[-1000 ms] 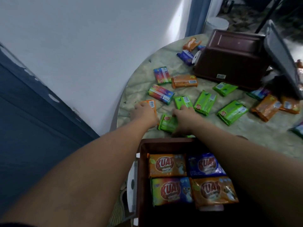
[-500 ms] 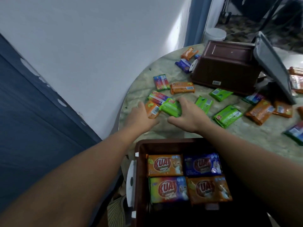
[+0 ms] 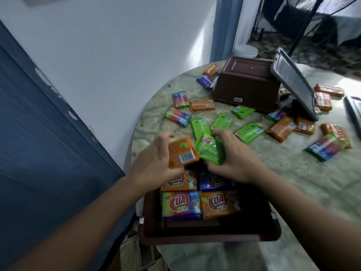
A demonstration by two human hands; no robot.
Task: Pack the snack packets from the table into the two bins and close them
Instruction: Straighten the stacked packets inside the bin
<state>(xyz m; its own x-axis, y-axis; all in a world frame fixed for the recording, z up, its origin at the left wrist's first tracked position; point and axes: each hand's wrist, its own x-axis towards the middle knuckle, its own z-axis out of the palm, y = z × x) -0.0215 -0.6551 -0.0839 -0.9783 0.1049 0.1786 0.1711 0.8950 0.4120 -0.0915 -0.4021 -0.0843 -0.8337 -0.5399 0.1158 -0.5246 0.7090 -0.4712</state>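
Note:
My left hand (image 3: pixel 154 163) grips an orange snack packet (image 3: pixel 181 152), held over the far edge of the near brown bin (image 3: pixel 211 234). My right hand (image 3: pixel 234 163) grips a green packet (image 3: pixel 210 149) right beside it. Several packets lie face up inside that bin: orange (image 3: pixel 179 181), blue (image 3: pixel 214 181), rainbow (image 3: pixel 180 205) and orange (image 3: pixel 219 204). A second brown bin (image 3: pixel 246 85) stands upside down at the far side of the round table (image 3: pixel 293 173). Several green, orange, blue and rainbow packets lie loose on the table between the bins.
A grey lid (image 3: pixel 295 83) leans against the far bin. Another lid edge (image 3: pixel 353 110) shows at the right border. A white wall (image 3: pixel 117 55) and blue panel (image 3: pixel 39 133) close off the left. A white bucket (image 3: pixel 245 51) stands on the floor beyond the table.
Both hands have lifted their packets off the table and drawn them back towards me, from beyond the near bin to above its far edge.

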